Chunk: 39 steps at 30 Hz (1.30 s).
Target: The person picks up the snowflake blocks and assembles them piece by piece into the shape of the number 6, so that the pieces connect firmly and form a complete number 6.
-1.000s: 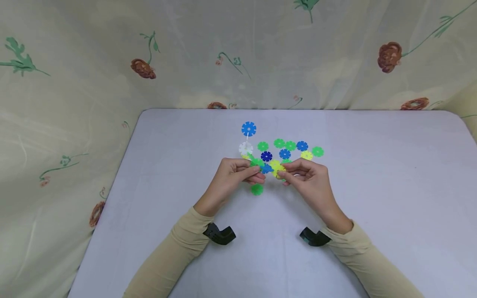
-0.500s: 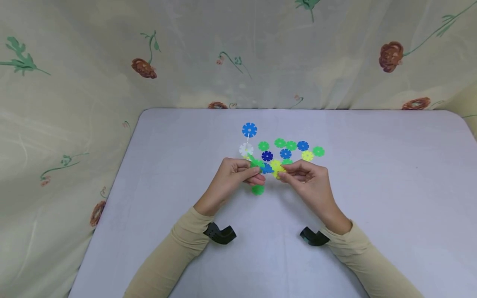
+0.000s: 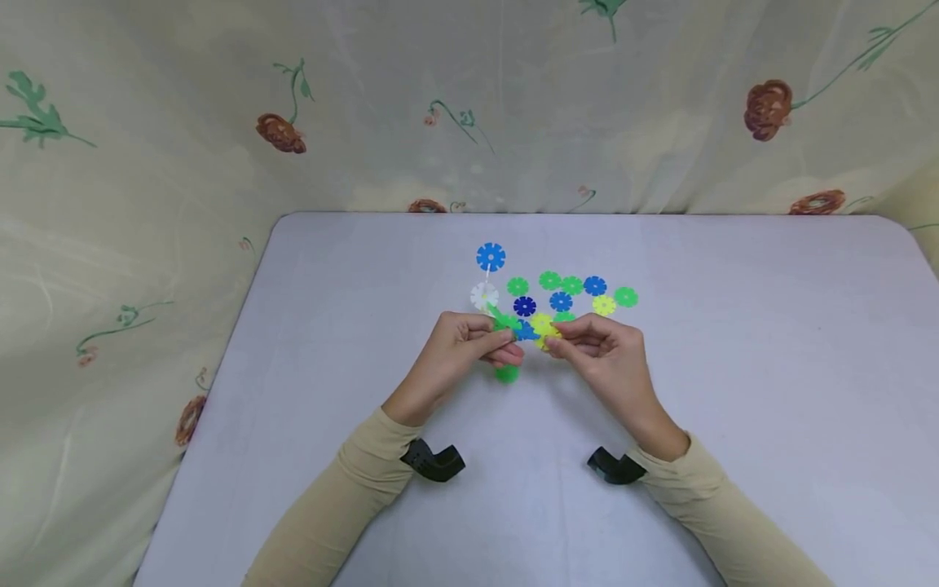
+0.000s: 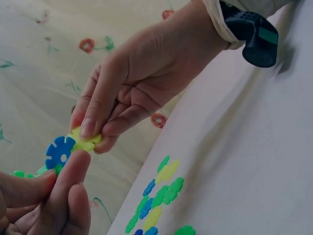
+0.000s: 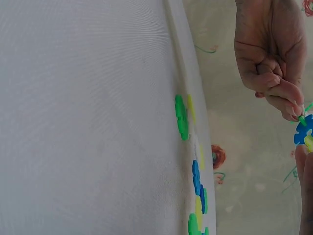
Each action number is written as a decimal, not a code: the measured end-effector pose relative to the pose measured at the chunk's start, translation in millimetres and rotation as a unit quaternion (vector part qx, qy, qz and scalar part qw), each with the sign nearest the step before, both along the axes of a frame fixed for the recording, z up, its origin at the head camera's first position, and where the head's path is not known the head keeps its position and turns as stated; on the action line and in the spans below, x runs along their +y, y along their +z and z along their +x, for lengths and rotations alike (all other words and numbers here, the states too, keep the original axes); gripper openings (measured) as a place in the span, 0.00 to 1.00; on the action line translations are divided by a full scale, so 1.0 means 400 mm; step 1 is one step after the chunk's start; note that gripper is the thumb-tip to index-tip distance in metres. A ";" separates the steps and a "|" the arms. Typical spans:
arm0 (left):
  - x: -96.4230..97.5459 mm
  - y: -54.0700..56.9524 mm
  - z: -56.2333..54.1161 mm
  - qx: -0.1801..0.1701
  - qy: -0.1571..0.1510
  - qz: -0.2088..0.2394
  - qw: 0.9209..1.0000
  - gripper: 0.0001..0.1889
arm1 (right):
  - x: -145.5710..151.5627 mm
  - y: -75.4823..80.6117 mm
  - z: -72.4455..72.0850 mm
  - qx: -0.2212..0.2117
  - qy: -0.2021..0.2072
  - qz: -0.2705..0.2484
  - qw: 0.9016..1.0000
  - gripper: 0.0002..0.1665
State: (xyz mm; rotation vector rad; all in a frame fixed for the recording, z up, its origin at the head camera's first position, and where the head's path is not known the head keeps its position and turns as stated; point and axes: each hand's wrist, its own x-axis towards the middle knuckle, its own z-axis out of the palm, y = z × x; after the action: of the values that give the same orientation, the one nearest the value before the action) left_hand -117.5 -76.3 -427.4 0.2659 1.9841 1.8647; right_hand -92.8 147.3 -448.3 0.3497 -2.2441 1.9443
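My left hand (image 3: 469, 346) pinches a green interlocking disc (image 3: 506, 323) in a chain of notched plastic discs held above the table. From it the chain runs away past a white disc (image 3: 484, 295) to a blue disc (image 3: 491, 257) at the far end. My right hand (image 3: 601, 350) pinches a yellow interlocking disc (image 4: 87, 144) between thumb and fingers. In the left wrist view, a blue disc (image 4: 57, 152) lies between the hands, slotted edge against the yellow one. The left fingertips hide part of the green disc.
Loose discs lie on the white table (image 3: 734, 391) beyond the hands, among them a dark blue disc (image 3: 524, 306), a yellow disc (image 3: 604, 305) and several green ones. One green disc (image 3: 507, 373) lies nearer, beside the left fingers. A flowered curtain (image 3: 660, 106) hangs behind the table.
The far end of the chain has dipped slightly towards me. Both hands keep their pinch in nearly the same place, and the loose discs have not moved.
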 end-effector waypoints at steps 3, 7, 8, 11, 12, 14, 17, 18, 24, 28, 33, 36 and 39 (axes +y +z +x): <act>-0.001 0.003 -0.001 0.003 -0.002 -0.006 1.000 0.11 | 0.006 0.002 -0.004 -0.007 0.011 0.000 1.000 0.07; -0.004 0.007 -0.004 0.008 -0.006 -0.016 1.000 0.11 | 0.014 0.009 -0.011 -0.009 0.027 0.004 1.000 0.08; -0.005 0.009 -0.004 0.008 -0.006 -0.018 1.000 0.11 | 0.017 0.011 -0.012 -0.009 0.029 0.007 1.000 0.08; -0.005 0.012 -0.006 0.007 -0.005 -0.021 1.000 0.11 | 0.023 0.013 -0.016 -0.015 0.035 0.014 0.999 0.10; -0.005 0.013 -0.006 0.006 -0.005 -0.021 1.000 0.11 | 0.025 0.013 -0.017 -0.019 0.038 0.016 0.999 0.11; -0.005 0.014 -0.006 0.005 -0.004 -0.019 1.000 0.11 | 0.029 0.013 -0.020 -0.030 0.046 0.021 0.998 0.12; -0.005 0.013 -0.007 0.006 -0.002 -0.015 1.000 0.12 | 0.035 0.014 -0.023 -0.047 0.062 0.023 0.997 0.15; -0.004 0.013 -0.007 0.009 -0.001 -0.013 1.000 0.12 | 0.036 0.014 -0.023 -0.054 0.066 0.021 0.996 0.16; 0.001 0.008 -0.003 0.018 0.004 0.019 1.000 0.11 | 0.038 0.015 -0.022 -0.097 0.067 -0.005 0.993 0.17; 0.006 0.001 0.002 0.000 -0.005 0.026 1.000 0.11 | 0.029 0.013 -0.016 -0.115 0.063 -0.031 0.991 0.17; 0.015 -0.008 0.008 -0.009 -0.004 0.025 1.000 0.12 | 0.012 0.010 -0.008 -0.118 0.069 -0.052 0.989 0.17; 0.018 -0.012 0.009 -0.001 0.005 0.022 1.000 0.12 | 0.005 0.010 -0.005 -0.113 0.072 -0.046 0.990 0.16; 0.019 -0.014 0.009 0.007 0.011 0.021 1.000 0.11 | 0.004 0.010 -0.005 -0.110 0.077 -0.034 0.990 0.16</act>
State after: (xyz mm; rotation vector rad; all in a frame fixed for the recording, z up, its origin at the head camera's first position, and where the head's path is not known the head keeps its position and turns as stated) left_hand -113.7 -68.7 -432.8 0.2710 1.9678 1.9251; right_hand -94.8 149.1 -444.2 0.3227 -2.3380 2.2316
